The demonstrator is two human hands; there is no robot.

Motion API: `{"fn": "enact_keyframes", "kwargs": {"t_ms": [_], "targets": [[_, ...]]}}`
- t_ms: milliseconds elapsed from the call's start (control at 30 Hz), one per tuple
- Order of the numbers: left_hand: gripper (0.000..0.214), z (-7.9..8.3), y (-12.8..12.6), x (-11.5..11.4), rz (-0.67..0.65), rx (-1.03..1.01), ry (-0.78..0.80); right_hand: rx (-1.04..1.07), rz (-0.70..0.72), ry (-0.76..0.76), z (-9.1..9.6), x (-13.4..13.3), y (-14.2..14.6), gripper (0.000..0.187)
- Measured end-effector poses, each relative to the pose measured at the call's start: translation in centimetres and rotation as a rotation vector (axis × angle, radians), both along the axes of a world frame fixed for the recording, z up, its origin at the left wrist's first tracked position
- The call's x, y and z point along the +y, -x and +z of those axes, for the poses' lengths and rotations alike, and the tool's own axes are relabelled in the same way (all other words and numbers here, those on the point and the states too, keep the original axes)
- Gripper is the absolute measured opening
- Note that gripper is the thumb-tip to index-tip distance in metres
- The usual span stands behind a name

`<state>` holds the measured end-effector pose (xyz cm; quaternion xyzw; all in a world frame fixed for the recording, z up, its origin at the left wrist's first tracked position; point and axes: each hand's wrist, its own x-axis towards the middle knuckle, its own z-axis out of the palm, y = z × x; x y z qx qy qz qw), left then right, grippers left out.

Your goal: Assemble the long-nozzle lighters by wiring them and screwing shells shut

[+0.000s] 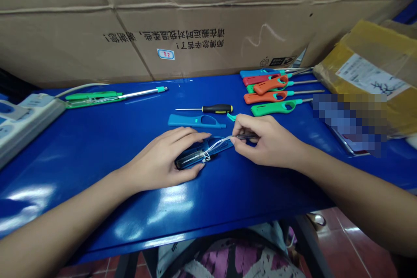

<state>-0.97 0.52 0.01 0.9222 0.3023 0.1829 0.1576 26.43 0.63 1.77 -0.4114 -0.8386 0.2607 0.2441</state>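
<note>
My left hand (166, 156) is closed round an opened blue lighter half-shell (216, 142) lying on the table, with a clear fuel tank (190, 159) in it. Thin white wires (220, 143) run from the tank's end to my right hand (260, 139). My right hand pinches a thin metal tube (246, 136) where the wires meet it; its far end is hidden in the palm. Just beyond my hands lies the other blue shell half (195, 120). A small teal part (231, 117) rests beside my right fingers. A black and yellow screwdriver (217, 108) lies behind them.
Several long-necked lighters (276, 108) lie at the back right, near a taped yellow package (374, 69) and a partly blurred object (348, 126). An opened green lighter (94, 99) lies left, by a power strip (29, 117). A large carton (182, 21) stands behind.
</note>
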Motion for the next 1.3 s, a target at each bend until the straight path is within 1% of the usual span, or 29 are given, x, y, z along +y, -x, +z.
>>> {"fn": "enact_keyframes", "kwargs": {"t_ms": [100,267,367,467,667,767,867,1000,1133,1200,1300], "targets": [[0.055,0.2,-0.3,-0.3,0.030,-0.028,-0.057,0.009,0.029,0.067,0.2,-0.2,0.2,0.008],[0.039,0.6,-1.1,-1.3,0.034,-0.152,-0.121,-0.023,0.084,0.001,0.5,-1.0,0.6,0.006],[0.029,0.9,-1.7,-1.9,0.056,-0.232,-0.152,-0.039,0.118,-0.011,0.7,-1.5,0.8,0.006],[0.022,1.0,-2.1,-2.1,0.081,-0.253,-0.139,-0.034,0.150,-0.020,0.6,-1.7,1.1,0.010],[0.010,0.6,-2.2,-2.0,0.066,-0.254,-0.117,-0.046,0.189,-0.070,-0.2,-1.8,1.3,0.011],[0.009,0.4,-2.2,-2.0,0.067,-0.251,-0.138,-0.128,0.220,-0.121,-0.5,-1.8,1.3,0.019],[0.008,0.5,-2.2,-2.0,0.068,-0.223,-0.196,-0.191,0.231,-0.187,-0.7,-1.7,1.2,0.024],[0.008,0.8,-2.1,-2.1,0.056,-0.161,-0.282,-0.220,0.229,-0.290,-0.8,-1.7,1.2,0.027],[0.008,1.1,-2.1,-2.2,0.082,-0.136,-0.291,-0.226,0.235,-0.333,-0.8,-1.6,1.2,0.029],[0.014,1.2,-2.1,-2.2,0.104,-0.137,-0.297,-0.230,0.232,-0.338,-0.8,-1.6,1.1,0.029],[0.025,1.1,-2.0,-2.1,0.117,-0.149,-0.348,-0.213,0.224,-0.349,-0.9,-1.7,1.1,0.029]]}}
